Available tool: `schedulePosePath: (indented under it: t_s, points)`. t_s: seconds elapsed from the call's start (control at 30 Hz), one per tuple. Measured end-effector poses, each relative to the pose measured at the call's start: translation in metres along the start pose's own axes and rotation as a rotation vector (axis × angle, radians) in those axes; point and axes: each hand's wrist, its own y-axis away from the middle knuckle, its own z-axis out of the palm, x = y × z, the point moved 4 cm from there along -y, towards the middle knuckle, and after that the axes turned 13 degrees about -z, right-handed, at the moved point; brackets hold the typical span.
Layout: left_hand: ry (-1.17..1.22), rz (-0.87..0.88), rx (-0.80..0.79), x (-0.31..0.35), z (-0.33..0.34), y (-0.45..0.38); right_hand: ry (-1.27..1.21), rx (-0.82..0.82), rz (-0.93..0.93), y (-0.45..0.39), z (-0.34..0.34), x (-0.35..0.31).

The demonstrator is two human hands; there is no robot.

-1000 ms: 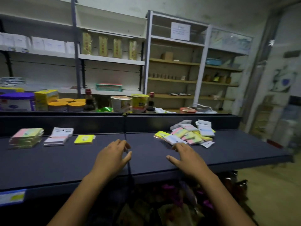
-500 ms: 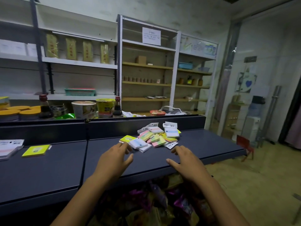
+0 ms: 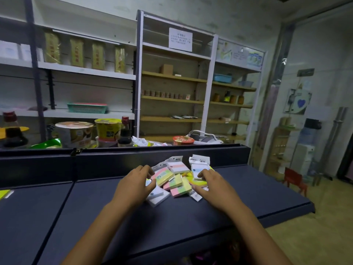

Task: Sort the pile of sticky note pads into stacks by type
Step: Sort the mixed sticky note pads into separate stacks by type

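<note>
A loose pile of small pastel sticky note pads [image 3: 176, 178], pink, yellow, green and white, some in clear packets with white header cards, lies on the dark blue-grey metal tabletop [image 3: 248, 190], close to the raised back ledge. The left hand [image 3: 134, 185] rests at the left edge of the pile, its fingers curled down over the pads there; whether its grip holds a pad cannot be told. The right hand [image 3: 212, 183] sits at the right edge of the pile, fingers bent, the fingertips touching a white-and-pale-blue pad [image 3: 197, 170]; whether that grip has closed on the pad is not clear. Far left of the pile, at the frame's edge, a flat yellow-green pad [image 3: 3, 194] lies on the same tabletop. Behind the pile, beyond the ledge, stand round instant noodle tubs [image 3: 74, 133] and dark sauce bottles with red caps [image 3: 125, 131].
</note>
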Motion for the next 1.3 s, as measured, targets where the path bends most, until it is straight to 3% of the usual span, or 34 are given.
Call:
schedulePosePath:
  t_s: [0.43, 0.63, 0.83, 1.0, 1.3]
  points:
    - [-0.069, -0.189, -0.115, -0.004, 0.07, -0.093, -0.095, 0.039, -0.116, -0.098, 0.046, 0.064]
    - [-0.131, -0.316, -0.237, -0.009, 0.092, -0.106, -0.155, 0.007, -0.239, -0.137, 0.061, 0.08]
    - [-0.157, -0.351, -0.282, -0.015, 0.105, -0.111, -0.255, 0.102, -0.28, -0.171, 0.066, 0.098]
    - [-0.027, -0.365, -0.206, -0.013, 0.095, -0.114, -0.337, 0.142, -0.304, -0.191, 0.073, 0.098]
    - [0.466, -0.406, -0.026, -0.007, 0.069, -0.107, -0.406, 0.152, -0.328, -0.189, 0.077, 0.103]
